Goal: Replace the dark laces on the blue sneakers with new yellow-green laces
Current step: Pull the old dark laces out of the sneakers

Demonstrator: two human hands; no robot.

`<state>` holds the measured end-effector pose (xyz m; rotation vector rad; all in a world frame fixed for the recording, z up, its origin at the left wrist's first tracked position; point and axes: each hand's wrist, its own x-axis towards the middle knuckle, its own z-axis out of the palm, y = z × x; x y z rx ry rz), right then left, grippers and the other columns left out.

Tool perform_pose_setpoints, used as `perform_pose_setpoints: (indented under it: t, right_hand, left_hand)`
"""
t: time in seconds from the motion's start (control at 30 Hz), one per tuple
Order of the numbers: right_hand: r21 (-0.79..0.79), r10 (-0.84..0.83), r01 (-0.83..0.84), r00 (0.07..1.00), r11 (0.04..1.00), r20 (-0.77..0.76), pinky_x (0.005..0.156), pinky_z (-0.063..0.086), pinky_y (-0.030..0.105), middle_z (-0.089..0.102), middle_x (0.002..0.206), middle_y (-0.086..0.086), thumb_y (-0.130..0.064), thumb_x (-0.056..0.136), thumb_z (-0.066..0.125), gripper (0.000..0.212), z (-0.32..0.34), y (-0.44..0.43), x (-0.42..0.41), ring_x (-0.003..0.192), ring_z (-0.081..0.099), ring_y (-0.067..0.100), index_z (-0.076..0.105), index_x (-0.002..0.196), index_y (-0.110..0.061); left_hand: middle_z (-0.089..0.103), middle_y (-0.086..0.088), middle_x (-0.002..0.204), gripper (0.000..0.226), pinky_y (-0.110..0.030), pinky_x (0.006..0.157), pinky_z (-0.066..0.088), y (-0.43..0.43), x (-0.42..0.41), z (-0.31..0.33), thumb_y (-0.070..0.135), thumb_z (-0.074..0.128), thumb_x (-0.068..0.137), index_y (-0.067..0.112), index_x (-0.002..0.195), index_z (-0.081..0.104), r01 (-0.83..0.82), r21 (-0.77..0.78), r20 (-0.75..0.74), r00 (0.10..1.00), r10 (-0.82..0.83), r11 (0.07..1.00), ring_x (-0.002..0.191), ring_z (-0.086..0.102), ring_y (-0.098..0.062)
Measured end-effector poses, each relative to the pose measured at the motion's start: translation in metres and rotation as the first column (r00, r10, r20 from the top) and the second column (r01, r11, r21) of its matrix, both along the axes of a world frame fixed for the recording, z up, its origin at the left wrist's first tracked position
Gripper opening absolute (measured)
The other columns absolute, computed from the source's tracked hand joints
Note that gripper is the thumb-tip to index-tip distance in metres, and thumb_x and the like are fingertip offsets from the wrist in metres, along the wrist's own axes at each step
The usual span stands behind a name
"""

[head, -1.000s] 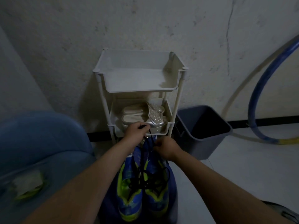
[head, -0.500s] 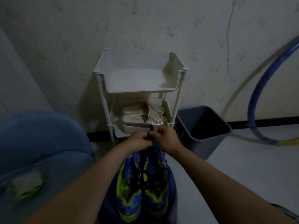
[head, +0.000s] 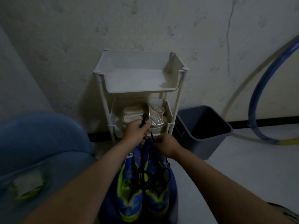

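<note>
While both hands held the lace, the 2 sneakers lay side by side below the wrists.
Long axis ran straight away from the person; left hand was farther out and higher, fingers curled round the lace end; right hand pinched the same strand at the right shoe's far end.

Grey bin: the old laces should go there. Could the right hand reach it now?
Probably yes: the grey bin stands open-topped just right of the right hand, nothing between, though its fingers pinch the dark lace.
</note>
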<state>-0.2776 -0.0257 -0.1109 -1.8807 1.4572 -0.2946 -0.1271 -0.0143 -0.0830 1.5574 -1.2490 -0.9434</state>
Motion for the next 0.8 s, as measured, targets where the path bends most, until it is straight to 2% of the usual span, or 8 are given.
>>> perform_pose_setpoints:
  t: [0.17, 0.3, 0.37, 0.43, 0.53, 0.6, 0.7, 0.8]
  right_hand:
    - [-0.037, -0.01, 0.008, 0.998, 0.999, -0.067, 0.078, 0.054, 0.034, 0.069, 0.083, 0.003, -0.028, 0.091, 0.066, 0.013, -0.003, -0.003, -0.002, 0.083, 0.065, 0.019, 0.071, 0.083, -0.019]
    - [-0.094, -0.093, 0.112, 0.978, 0.989, 0.186, 0.07, 0.051, 0.032, 0.068, 0.074, 0.006, -0.024, 0.091, 0.067, 0.022, 0.006, -0.002, 0.001, 0.07, 0.063, 0.016, 0.069, 0.075, -0.009]
    - [-0.096, -0.115, 0.155, 0.937, 0.983, 0.329, 0.059, 0.046, 0.019, 0.061, 0.057, -0.009, -0.019, 0.091, 0.068, 0.028, 0.014, -0.002, 0.003, 0.054, 0.054, -0.001, 0.063, 0.064, -0.014]
    - [-0.102, -0.12, 0.179, 0.898, 0.978, 0.424, 0.054, 0.04, 0.011, 0.056, 0.048, -0.015, -0.015, 0.092, 0.067, 0.033, 0.019, -0.002, 0.005, 0.048, 0.05, -0.005, 0.058, 0.06, -0.019]
    - [-0.106, -0.13, 0.215, 0.845, 0.971, 0.519, 0.062, 0.048, 0.025, 0.06, 0.058, -0.008, -0.014, 0.091, 0.067, 0.027, 0.022, -0.001, 0.008, 0.056, 0.054, 0.001, 0.064, 0.065, -0.012]
    - [-0.111, -0.122, 0.213, 0.838, 0.971, 0.532, 0.066, 0.05, 0.031, 0.061, 0.064, 0.0, -0.014, 0.091, 0.067, 0.023, 0.022, -0.002, 0.008, 0.061, 0.056, 0.007, 0.067, 0.069, -0.005]
    - [-0.108, -0.132, 0.21, 0.862, 0.972, 0.489, 0.074, 0.054, 0.04, 0.066, 0.071, 0.001, -0.018, 0.093, 0.063, 0.02, 0.02, -0.003, 0.006, 0.067, 0.06, 0.01, 0.068, 0.077, -0.007]
    - [-0.121, -0.118, 0.157, 0.952, 0.98, 0.283, 0.081, 0.056, 0.043, 0.071, 0.088, 0.005, -0.023, 0.096, 0.058, 0.018, 0.015, -0.003, 0.002, 0.081, 0.066, 0.018, 0.07, 0.094, -0.01]
  left_hand:
    - [0.069, 0.003, 0.077, 0.012, -0.024, 0.068, 0.049, 0.0, 0.002, 0.008, 0.022, 0.063, 0.094, 0.018, 0.085, 0.069, 0.002, 0.02, -0.09, 0.996, 0.0, 1.0, 0.066, 0.06, -0.009]
    - [0.062, -0.002, 0.07, 0.017, -0.024, 0.056, 0.045, -0.002, 0.003, 0.006, 0.004, 0.057, 0.091, 0.009, 0.106, 0.065, 0.08, 0.238, -0.086, 0.994, -0.061, 0.968, 0.059, 0.054, -0.014]
    - [0.061, -0.003, 0.071, 0.019, -0.024, 0.055, 0.044, -0.001, 0.003, 0.0, 0.003, 0.057, 0.088, 0.01, 0.103, 0.065, 0.113, 0.293, 0.024, 0.992, -0.126, 0.949, 0.06, 0.054, -0.017]
    - [0.06, -0.004, 0.072, 0.013, -0.027, 0.058, 0.044, 0.002, 0.002, -0.005, 0.003, 0.059, 0.087, 0.014, 0.091, 0.064, 0.177, 0.321, 0.098, 0.971, -0.218, 0.931, 0.064, 0.055, -0.018]
    - [0.058, 0.005, 0.066, 0.017, -0.019, 0.054, 0.045, 0.006, -0.001, -0.01, 0.011, 0.067, 0.089, 0.02, 0.076, 0.061, 0.273, 0.282, 0.177, 0.928, -0.329, 0.92, 0.06, 0.056, -0.009]
    - [0.059, 0.009, 0.064, 0.018, -0.014, 0.051, 0.043, 0.007, -0.004, -0.012, 0.017, 0.068, 0.09, 0.019, 0.075, 0.061, 0.28, 0.238, 0.225, 0.916, -0.333, 0.93, 0.057, 0.055, -0.004]
    - [0.059, 0.007, 0.058, 0.027, -0.022, 0.053, 0.043, 0.005, -0.002, -0.016, 0.022, 0.064, 0.093, 0.024, 0.067, 0.059, 0.216, 0.215, 0.253, 0.93, -0.268, 0.952, 0.054, 0.056, -0.008]
    - [0.062, 0.0, 0.06, 0.025, -0.025, 0.055, 0.043, 0.001, -0.002, -0.011, 0.023, 0.059, 0.095, 0.018, 0.071, 0.064, 0.083, 0.139, 0.177, 0.978, -0.107, 0.987, 0.056, 0.057, -0.014]
